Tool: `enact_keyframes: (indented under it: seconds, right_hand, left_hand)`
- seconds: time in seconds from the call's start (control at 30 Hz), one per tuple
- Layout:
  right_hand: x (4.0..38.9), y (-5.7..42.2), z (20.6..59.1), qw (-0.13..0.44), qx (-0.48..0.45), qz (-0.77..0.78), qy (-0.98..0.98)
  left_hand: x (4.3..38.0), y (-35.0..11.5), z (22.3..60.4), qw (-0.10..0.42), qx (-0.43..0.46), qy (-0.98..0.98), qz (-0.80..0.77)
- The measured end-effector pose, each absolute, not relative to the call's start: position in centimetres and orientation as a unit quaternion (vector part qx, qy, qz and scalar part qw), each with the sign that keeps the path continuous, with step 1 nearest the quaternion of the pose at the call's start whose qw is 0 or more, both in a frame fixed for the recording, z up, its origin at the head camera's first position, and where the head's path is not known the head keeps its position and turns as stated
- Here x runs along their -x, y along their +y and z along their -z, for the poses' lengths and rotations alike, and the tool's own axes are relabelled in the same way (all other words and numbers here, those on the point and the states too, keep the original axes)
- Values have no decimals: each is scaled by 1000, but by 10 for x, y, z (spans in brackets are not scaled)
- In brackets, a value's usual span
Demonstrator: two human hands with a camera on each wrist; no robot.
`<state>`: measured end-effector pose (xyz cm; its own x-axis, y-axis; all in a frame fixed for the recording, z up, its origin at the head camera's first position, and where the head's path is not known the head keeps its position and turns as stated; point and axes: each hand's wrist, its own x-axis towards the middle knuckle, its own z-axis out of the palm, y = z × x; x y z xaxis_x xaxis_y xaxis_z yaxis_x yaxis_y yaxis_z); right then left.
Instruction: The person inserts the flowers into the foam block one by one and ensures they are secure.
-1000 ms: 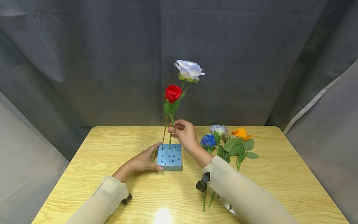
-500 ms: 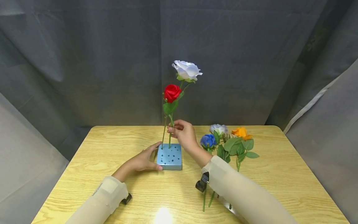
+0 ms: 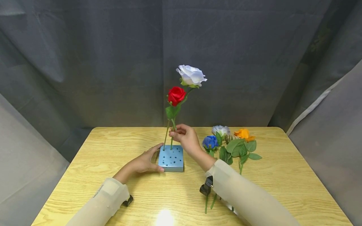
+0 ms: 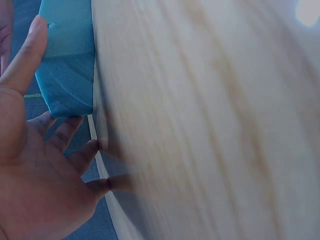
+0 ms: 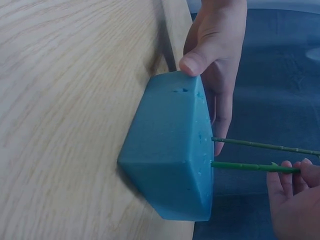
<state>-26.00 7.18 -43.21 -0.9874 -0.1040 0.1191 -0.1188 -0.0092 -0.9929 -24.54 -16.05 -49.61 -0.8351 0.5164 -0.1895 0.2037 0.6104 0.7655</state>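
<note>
A blue foam block (image 3: pixel 171 160) with several small holes sits on the table, also large in the right wrist view. My left hand (image 3: pixel 145 161) grips its left side, thumb at the front edge and fingers at the back. Two green stems stand in the block's back-left part. One belongs to a red rose (image 3: pixel 176 96), the other to a taller white rose (image 3: pixel 192 75) behind it. My right hand (image 3: pixel 186 138) pinches the white rose's stem (image 5: pixel 250 166) between thumb and fingers, a little above the block. Leaves partly hide the stems higher up.
On the table (image 3: pixel 282 179) to the right lie a blue flower (image 3: pixel 210 142), a pale lilac flower (image 3: pixel 221 130) and an orange flower (image 3: pixel 244 134) with green leaves. The right sleeve covers part of their stems. A grey curtain (image 3: pixel 127 78) hangs behind.
Both upright flower heads first shift slightly left, then lean right and sit a bit lower now. My right hand dips slightly with the stem. My left hand and the block stay put.
</note>
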Motion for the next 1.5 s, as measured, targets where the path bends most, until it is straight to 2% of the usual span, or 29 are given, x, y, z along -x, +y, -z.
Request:
enact_keyframes:
  seconds: [1.5]
  right_hand:
    - [257,68,473,5,-99,-640,-762]
  left_hand:
    - [246,-161,496,204,-205,874,-390]
